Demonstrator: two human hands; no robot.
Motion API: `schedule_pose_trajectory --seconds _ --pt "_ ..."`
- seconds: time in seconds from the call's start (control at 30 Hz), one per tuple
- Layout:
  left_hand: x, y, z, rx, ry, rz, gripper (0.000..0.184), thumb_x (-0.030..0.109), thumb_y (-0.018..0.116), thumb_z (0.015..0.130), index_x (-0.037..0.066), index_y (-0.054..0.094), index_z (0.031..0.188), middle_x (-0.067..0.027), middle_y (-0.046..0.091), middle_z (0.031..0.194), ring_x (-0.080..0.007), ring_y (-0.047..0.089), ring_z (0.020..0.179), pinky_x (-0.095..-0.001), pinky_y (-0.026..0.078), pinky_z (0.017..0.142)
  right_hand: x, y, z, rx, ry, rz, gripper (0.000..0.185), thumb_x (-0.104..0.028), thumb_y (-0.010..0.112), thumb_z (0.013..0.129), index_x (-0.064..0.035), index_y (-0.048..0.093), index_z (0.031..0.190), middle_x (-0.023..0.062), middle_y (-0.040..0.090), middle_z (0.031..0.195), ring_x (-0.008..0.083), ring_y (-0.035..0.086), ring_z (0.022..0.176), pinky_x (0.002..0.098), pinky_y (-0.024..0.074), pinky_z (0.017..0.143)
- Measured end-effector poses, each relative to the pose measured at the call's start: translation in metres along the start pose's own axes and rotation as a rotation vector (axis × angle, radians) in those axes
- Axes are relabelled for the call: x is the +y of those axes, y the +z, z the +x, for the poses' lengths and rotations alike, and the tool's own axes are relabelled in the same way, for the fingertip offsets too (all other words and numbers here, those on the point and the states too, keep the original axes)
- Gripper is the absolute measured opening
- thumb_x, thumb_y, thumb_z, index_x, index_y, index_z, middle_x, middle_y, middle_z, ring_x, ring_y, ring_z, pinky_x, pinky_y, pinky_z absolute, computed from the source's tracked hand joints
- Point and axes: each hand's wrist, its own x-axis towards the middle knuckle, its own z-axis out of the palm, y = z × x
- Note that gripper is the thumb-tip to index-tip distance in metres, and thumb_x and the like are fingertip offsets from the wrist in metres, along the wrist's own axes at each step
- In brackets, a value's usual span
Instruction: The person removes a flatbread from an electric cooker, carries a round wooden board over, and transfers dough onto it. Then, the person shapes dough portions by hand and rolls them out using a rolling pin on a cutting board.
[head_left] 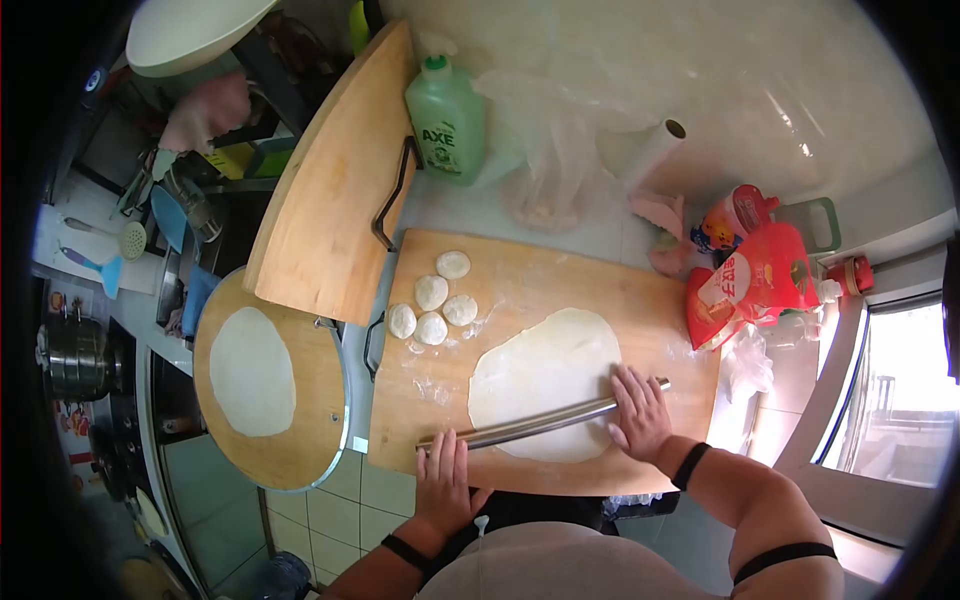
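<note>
A long metal rolling pin (540,424) lies slantwise across the near part of a large flat dough sheet (550,365) on a wooden board (640,290). Over the pin's left end, my left hand (443,490) is closed, fingers pointing away from me. My right hand (642,415) holds the pin near its right end, with fingers reaching over it and thumb apart. Several small round dough pieces (431,293) sit at the board's upper left, amid dustings of flour.
Left of the board, a rounded wooden board (318,440) carries another dough sheet (252,370). A wooden panel with a black handle (335,180) stands above it. Behind are a green AXE bottle (447,125), a plastic roll (650,155) and a red bag (755,285). A window (885,390) is at right.
</note>
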Motion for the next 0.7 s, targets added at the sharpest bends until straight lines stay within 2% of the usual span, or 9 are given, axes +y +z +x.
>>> schedule_pose_trajectory --seconds 0.07,0.1,0.2,0.23,0.3,0.33,0.5,0.57,0.7 --pt "-0.003 0.004 0.004 0.023 0.007 -0.002 0.078 0.051 0.042 0.09 -0.008 0.032 0.14 -0.0269 0.032 0.146 -0.0424 0.031 0.136 -0.0594 0.018 0.11 0.003 0.001 -0.002 -0.064 -0.048 0.017 0.078 -0.042 0.053 0.083 0.0004 0.03 0.144 0.0232 0.028 0.15 0.0384 0.026 0.14 0.0588 0.0212 0.109" --pt "-0.014 0.01 0.017 0.059 -0.023 0.006 0.078 0.049 0.045 0.089 -0.007 0.031 0.141 -0.0263 0.032 0.147 -0.0408 0.03 0.137 -0.0599 0.017 0.11 0.013 0.009 0.017 0.025 -0.067 -0.041 0.077 -0.043 0.052 0.083 0.0002 0.031 0.143 0.0218 0.028 0.151 0.038 0.026 0.14 0.059 0.0225 0.109" --pt "-0.035 -0.017 0.094 0.098 -0.154 0.102 0.079 0.04 0.056 0.085 -0.004 0.027 0.144 -0.0236 0.027 0.15 -0.0362 0.023 0.141 -0.0598 0.01 0.112 0.031 -0.002 0.107 0.225 -0.042 -0.049 0.072 -0.042 0.049 0.086 -0.0012 0.033 0.143 0.0177 0.028 0.151 0.0376 0.025 0.14 0.0546 0.0182 0.112" --pt "-0.039 -0.021 0.107 0.101 -0.155 0.105 0.079 0.04 0.056 0.085 -0.004 0.027 0.144 -0.0236 0.027 0.15 -0.0362 0.023 0.141 -0.0598 0.01 0.112 0.031 -0.008 0.125 0.228 -0.044 -0.048 0.072 -0.042 0.049 0.086 -0.0012 0.033 0.143 0.0177 0.028 0.151 0.0376 0.025 0.14 0.0546 0.0182 0.112" --pt "-0.045 -0.026 0.121 0.067 -0.161 0.073 0.082 0.035 0.062 0.08 -0.002 0.026 0.144 -0.0209 0.022 0.153 -0.0333 0.018 0.144 -0.0587 0.007 0.113 0.027 -0.021 0.145 0.084 -0.011 -0.179 0.07 -0.041 0.05 0.088 -0.0009 0.032 0.143 0.0183 0.028 0.151 0.0361 0.023 0.141 0.0522 0.0157 0.114" --pt "-0.047 -0.018 0.115 0.011 -0.154 0.11 0.086 0.044 0.063 0.081 0.0 0.027 0.145 -0.0162 0.021 0.155 -0.0322 0.015 0.145 -0.0589 0.008 0.113 0.025 -0.015 0.139 0.11 -0.053 -0.159 0.071 -0.042 0.051 0.089 -0.0004 0.032 0.142 0.0193 0.028 0.15 0.0348 0.023 0.141 0.0517 0.0161 0.114" --pt "-0.042 -0.012 0.094 -0.069 -0.116 0.072 0.087 0.044 0.063 0.081 0.0 0.025 0.146 -0.0166 0.02 0.155 -0.0317 0.014 0.145 -0.0591 0.007 0.113 0.013 -0.011 0.111 -0.003 -0.018 -0.112 0.072 -0.043 0.053 0.087 -0.001 0.033 0.142 0.0193 0.029 0.15 0.0352 0.024 0.14 0.0524 0.017 0.114" --pt "-0.046 -0.015 0.113 0.037 -0.122 0.183 0.087 0.045 0.063 0.081 0.001 0.025 0.146 -0.017 0.02 0.155 -0.0315 0.014 0.145 -0.0591 0.008 0.113 0.021 -0.006 0.131 0.145 -0.037 -0.113 0.071 -0.041 0.055 0.086 -0.0018 0.034 0.141 0.0194 0.03 0.149 0.0354 0.026 0.139 0.0523 0.0182 0.113" --pt "-0.046 -0.021 0.129 0.058 -0.182 0.172 0.086 0.045 0.063 0.082 0.0 0.026 0.146 -0.0173 0.02 0.154 -0.0318 0.015 0.145 -0.0579 0.01 0.113 0.019 -0.008 0.153 0.186 0.058 -0.087 0.07 -0.04 0.055 0.085 -0.0029 0.035 0.141 0.0193 0.032 0.147 0.0351 0.027 0.138 0.0527 0.0197 0.113"
